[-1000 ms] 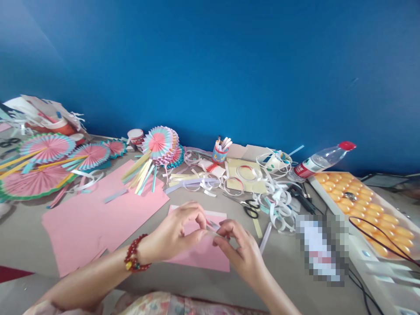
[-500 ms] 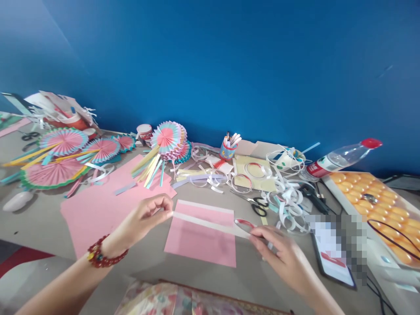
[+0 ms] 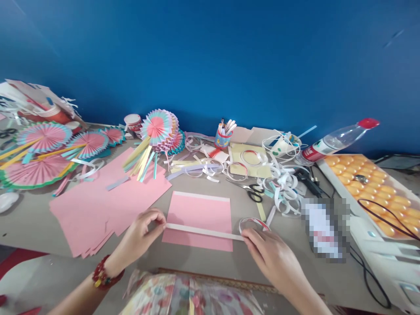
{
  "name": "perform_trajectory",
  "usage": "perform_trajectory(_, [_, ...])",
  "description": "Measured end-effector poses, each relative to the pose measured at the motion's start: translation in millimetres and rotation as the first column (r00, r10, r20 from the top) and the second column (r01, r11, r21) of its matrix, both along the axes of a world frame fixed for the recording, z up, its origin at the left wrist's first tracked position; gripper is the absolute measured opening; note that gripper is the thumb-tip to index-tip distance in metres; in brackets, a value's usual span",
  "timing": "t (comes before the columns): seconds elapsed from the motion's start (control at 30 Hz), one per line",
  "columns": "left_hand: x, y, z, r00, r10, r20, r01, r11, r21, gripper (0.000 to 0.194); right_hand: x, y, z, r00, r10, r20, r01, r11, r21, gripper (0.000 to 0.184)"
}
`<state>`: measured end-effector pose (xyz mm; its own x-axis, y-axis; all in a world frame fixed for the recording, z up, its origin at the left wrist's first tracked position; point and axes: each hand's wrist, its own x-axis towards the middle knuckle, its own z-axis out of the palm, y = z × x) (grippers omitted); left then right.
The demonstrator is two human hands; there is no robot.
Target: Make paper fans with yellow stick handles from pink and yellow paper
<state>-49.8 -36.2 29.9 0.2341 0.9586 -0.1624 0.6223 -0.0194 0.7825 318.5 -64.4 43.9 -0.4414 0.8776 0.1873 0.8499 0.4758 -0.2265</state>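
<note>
My left hand [image 3: 144, 234] pinches one end of a narrow white tape strip [image 3: 201, 232] at the left side of a pink paper sheet [image 3: 197, 212]. The strip is stretched straight across the sheet's lower half and runs past its right edge. At the other end, the fingers of my right hand [image 3: 274, 258] are closed on it. Whether the strip touches the paper all along, I cannot tell. A second white strip [image 3: 201, 196] lies along the sheet's far edge. Just beyond my right fingers is a thin tape ring [image 3: 262, 222], red inside, partly hidden by that hand.
Pink sheets [image 3: 85, 210] spread to the left, near pleated paper fans [image 3: 157, 127]. Scissors [image 3: 255, 192], curled white strips [image 3: 285, 194] and a glue gun [image 3: 308, 183] lie to the right. Farther right are a bottle [image 3: 334, 142], a blurred phone-like shape [image 3: 324, 232] and cables [image 3: 367, 267].
Both hands have come nearer, bringing the stretched strip lower over the pink sheet. My right hand has turned palm down beside the tape ring. The view has shifted slightly.
</note>
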Motion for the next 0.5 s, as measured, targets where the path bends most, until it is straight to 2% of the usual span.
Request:
perform_trajectory(0.13, [3, -6, -3.1, 0.998, 0.002, -0.060, 0.000, 1.000, 0.021, 0.020, -2, -5, -7.5, 0.997, 0.009, 0.075, -0.008, 1.000, -0.009, 0.022])
perform_trajectory(0.33, [4, -18, -10.1, 0.988, 0.005, -0.155, 0.020, 0.987, 0.160, 0.017, -5, -7, -20.2, 0.982, 0.023, 0.188, -0.053, 0.987, 0.154, 0.030])
perform_trajectory(0.5, [3, -25, -14.6, 0.977, 0.002, -0.213, 0.039, 0.981, 0.189, 0.014, -6, -8, -23.1, 0.967, 0.042, 0.251, -0.092, 0.977, 0.191, 0.027])
